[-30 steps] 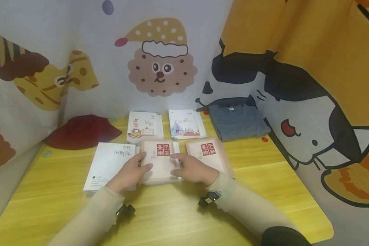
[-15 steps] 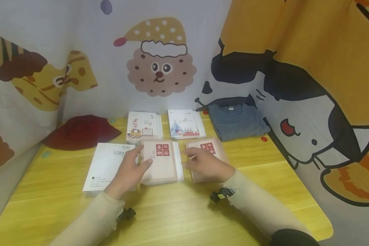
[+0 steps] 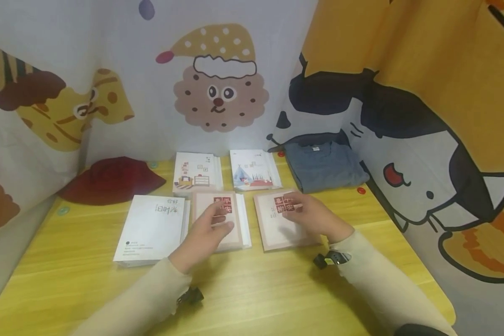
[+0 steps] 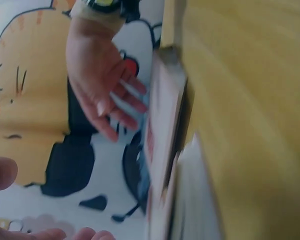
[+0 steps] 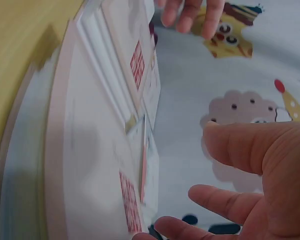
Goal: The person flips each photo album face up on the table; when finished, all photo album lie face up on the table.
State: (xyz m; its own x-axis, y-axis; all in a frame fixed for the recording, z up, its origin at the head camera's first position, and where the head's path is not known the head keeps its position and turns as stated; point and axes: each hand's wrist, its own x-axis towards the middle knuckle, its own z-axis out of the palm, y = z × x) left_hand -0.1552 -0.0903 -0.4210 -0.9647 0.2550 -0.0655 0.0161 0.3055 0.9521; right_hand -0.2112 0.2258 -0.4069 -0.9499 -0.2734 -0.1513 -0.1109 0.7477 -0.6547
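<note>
In the head view, my left hand (image 3: 203,237) hovers over the middle pale pink book (image 3: 224,235), whose cover bears a red square of characters. My right hand (image 3: 322,217) is above a matching pink book (image 3: 283,233) on the right, its fingers over the red square. The right wrist view has the thumb and fingers spread apart, off the cover of the near book (image 5: 90,150). Fingers of both hands are relaxed and hold nothing. Left of the middle book lies a white book (image 3: 151,228) with dark characters.
Behind stand two white illustrated stacks, the left stack (image 3: 196,172) and the right stack (image 3: 254,170). A dark red hat (image 3: 113,182) lies back left, a folded grey-blue shirt (image 3: 325,165) back right. A patterned curtain (image 3: 130,51) borders the yellow table (image 3: 243,298).
My right hand has left the middle book and moved right, over the right book. My left hand has gone from the middle book's left edge to above its cover.
</note>
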